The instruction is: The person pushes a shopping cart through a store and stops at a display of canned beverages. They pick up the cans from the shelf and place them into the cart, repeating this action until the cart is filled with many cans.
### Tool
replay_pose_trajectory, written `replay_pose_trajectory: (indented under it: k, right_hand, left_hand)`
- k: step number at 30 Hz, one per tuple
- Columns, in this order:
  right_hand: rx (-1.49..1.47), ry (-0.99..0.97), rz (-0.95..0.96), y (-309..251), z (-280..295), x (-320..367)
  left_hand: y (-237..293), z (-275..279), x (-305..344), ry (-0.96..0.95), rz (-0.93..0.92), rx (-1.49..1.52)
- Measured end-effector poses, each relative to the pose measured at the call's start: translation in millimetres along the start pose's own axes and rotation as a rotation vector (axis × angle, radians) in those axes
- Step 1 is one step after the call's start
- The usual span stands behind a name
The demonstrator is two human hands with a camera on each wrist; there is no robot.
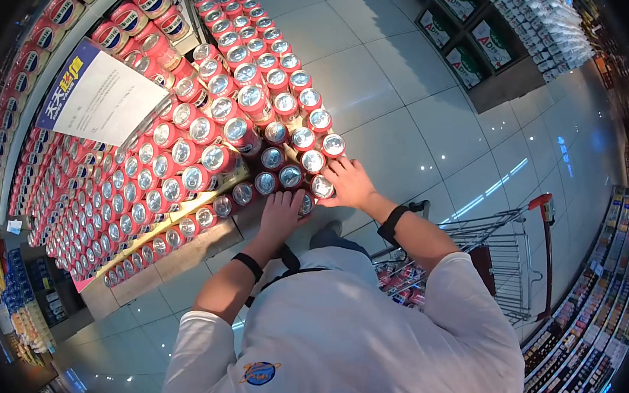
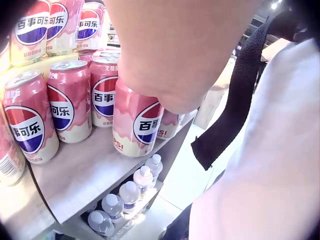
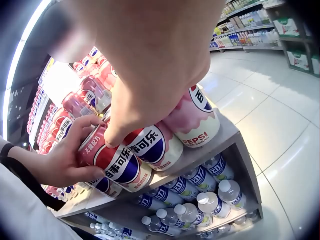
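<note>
At the front corner of a stacked display, my left hand grips a pink soda can, with the thumb across its front in the right wrist view. That can tilts slightly there. My right hand is beside it, fingers and thumb round the neighbouring pink can. In the right wrist view the right hand hides the tops of the nearest cans. The left wrist view has my left hand above a can at the shelf edge.
More pink cans rise in tiers at the left, with a price sign above. A shopping cart holding cans stands at the right. Below the ledge are water bottles. Tiled floor lies beyond the corner.
</note>
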State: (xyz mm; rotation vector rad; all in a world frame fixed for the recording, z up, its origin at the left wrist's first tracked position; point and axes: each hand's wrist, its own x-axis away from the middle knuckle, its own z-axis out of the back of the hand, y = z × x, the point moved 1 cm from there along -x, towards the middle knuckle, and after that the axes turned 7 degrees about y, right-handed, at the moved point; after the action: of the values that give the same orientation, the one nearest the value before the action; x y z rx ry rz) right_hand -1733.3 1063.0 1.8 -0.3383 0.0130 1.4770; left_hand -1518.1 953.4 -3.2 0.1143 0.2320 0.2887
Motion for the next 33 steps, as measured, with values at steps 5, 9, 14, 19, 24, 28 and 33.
replay_pose_trajectory:
  k: [5, 9, 14, 19, 24, 28, 33]
  right_hand:
    - [0.003, -0.079, -0.022, 3, -6, -2]
    - [0.022, -0.062, -0.043, 0, -2, -5]
    - [-0.011, -0.106, -0.071, -1, 0, -6]
    - [-0.048, 0.051, -0.062, -3, -12, 3]
    - [-0.063, 0.081, -0.144, -9, -6, 22]
    - [-0.115, 0.203, -0.371, -25, 36, 55]
    - [-0.067, 0.418, -0.659, -37, 86, 126]
  left_hand:
    - [4, -3, 2, -0.074, 0.07, 0.01]
    - [3, -3, 0, -0.101, 0.058, -0.038]
    - [1, -2, -3, -0.16, 0.048, -0.032]
    - [-7, 0, 0, -0.139, -0.04, 0.024]
    - [-13, 10, -3, -0.133, -0.044, 0.181]
    - [-12, 26, -1, -0.092, -0.037, 0.249]
    - [4, 53, -15, -0.165, -0.011, 0.439]
